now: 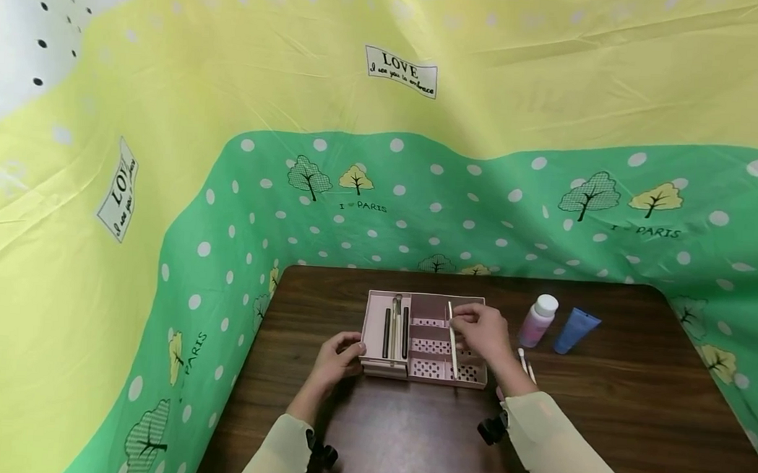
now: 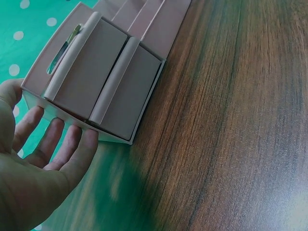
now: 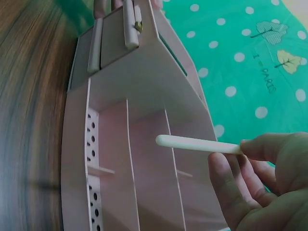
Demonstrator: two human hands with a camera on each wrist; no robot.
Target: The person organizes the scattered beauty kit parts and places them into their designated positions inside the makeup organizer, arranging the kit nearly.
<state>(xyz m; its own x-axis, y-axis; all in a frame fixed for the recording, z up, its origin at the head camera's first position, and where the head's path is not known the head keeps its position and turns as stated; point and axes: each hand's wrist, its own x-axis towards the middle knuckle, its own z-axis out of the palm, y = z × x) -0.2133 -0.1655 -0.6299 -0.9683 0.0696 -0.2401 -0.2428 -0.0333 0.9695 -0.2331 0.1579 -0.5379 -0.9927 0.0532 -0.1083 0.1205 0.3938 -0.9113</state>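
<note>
my right hand [image 1: 482, 332] pinches the white stick [image 1: 454, 353] near its far end, leaving its near end free above the pink organizer [image 1: 375, 319]'s right-hand compartments; my left hand [image 1: 334, 360] just rests against the organizer's left side, probably steadying it.
</note>
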